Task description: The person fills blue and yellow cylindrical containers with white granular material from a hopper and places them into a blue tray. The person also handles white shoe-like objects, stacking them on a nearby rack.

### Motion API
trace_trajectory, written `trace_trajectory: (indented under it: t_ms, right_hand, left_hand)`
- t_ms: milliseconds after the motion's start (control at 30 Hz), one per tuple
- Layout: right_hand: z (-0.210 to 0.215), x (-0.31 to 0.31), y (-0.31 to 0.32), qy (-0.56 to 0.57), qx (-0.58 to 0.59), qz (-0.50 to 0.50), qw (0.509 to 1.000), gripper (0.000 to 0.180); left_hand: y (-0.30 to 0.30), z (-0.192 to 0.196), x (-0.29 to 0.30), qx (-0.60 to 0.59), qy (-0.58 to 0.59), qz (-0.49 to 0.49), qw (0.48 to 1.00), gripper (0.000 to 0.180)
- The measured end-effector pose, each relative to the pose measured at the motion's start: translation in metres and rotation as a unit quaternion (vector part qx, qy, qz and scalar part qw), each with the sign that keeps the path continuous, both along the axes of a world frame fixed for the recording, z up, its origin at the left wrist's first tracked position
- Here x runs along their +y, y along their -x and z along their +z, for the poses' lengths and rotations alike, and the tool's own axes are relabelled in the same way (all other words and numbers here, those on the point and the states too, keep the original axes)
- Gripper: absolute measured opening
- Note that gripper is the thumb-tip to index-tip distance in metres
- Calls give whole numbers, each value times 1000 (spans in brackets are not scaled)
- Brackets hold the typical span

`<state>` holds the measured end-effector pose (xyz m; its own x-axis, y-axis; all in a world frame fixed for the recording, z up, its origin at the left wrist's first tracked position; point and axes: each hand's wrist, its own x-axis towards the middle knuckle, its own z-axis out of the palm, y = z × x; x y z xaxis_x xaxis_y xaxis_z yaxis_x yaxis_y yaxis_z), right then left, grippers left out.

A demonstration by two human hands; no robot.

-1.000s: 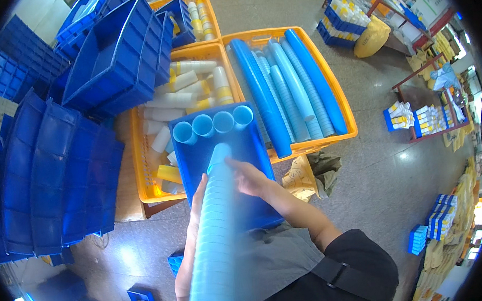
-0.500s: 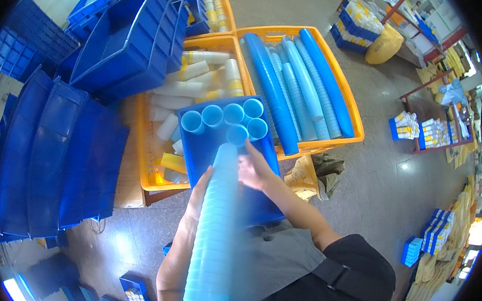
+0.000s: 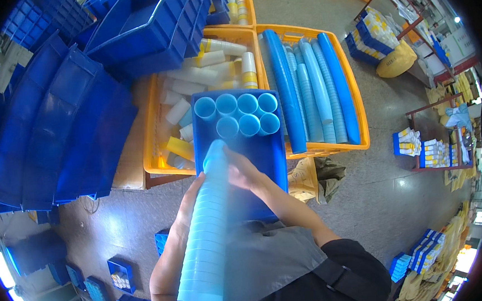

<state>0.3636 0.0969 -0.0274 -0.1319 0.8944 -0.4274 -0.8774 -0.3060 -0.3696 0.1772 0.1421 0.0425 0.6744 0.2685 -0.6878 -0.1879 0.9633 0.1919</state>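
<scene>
Seven round light-blue plastic cups [image 3: 249, 125] now stand in the blue plastic tray [image 3: 264, 153], up from six. Leftmost, the left hand [image 3: 191, 192] grips a long nested light-blue cup stack [image 3: 205, 237]; beside its upper end, the right hand's [image 3: 243, 171] closure I can't tell.

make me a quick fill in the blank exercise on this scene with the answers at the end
The left hand and right hand are at a long stack coloured ____. In the blue bin, the far row has ____ cups; the near row has three. The orange crate of long blue stacks is on the bin's ____.

Missing words: light blue; four; right
</scene>
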Motion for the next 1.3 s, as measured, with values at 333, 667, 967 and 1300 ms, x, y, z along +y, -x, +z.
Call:
trace_trajectory:
  t_ms: [333, 667, 967, 1300]
  right_hand:
    - [-19, -44, -24, 96, -34, -221, 970, 62]
    - [10, -48, -2, 98, 45, -105, 989, 75]
    - [12, -37, 23, 32, 59, -62, 996, 57]
    - [7, -43, 39, -7, 158, -24, 987, 66]
  left_hand:
    - [-27, 18, -13, -39, 25, -69, 997, 68]
    - [-7, 10, -7, -10, 8, -96, 995, 69]
    - [28, 11, -8, 31, -11, -86, 996, 71]
    - [48, 39, -12, 60, -14, -153, 986, 70]
